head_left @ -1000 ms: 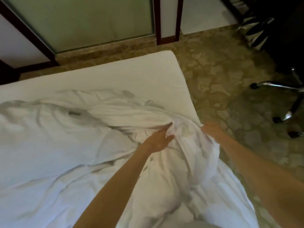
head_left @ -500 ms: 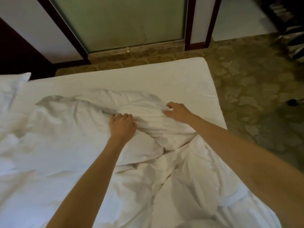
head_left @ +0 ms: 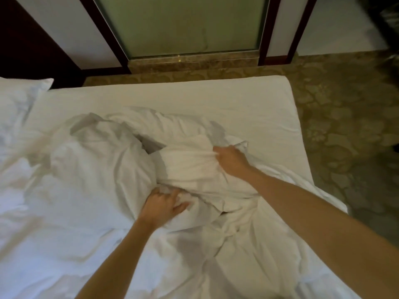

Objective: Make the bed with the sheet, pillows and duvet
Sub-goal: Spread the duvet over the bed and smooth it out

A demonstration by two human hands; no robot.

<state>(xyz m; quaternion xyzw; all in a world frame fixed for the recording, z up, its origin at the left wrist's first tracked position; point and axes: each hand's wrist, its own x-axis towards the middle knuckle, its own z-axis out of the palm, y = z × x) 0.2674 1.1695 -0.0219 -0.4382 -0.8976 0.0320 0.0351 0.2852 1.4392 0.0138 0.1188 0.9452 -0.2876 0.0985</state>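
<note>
A crumpled white duvet (head_left: 92,169) lies bunched across the middle of the bed. My left hand (head_left: 162,207) grips a fold of it near the centre. My right hand (head_left: 230,160) grips another bunch of the same duvet farther right, the cloth pulled taut between them. The flat white sheet (head_left: 194,98) covers the mattress beyond the duvet. A white pillow (head_left: 19,98) lies at the left edge, partly cut off.
Patterned carpet (head_left: 345,126) runs along the bed's right side and far end. A frosted glass panel in a dark frame (head_left: 179,24) stands beyond the bed. Dark furniture shows at the top right corner.
The left hand has drawn back toward me and taken a new fold; the right hand has closed on the duvet and lifted a bunch. The view shifted left, showing more of the pillow.
</note>
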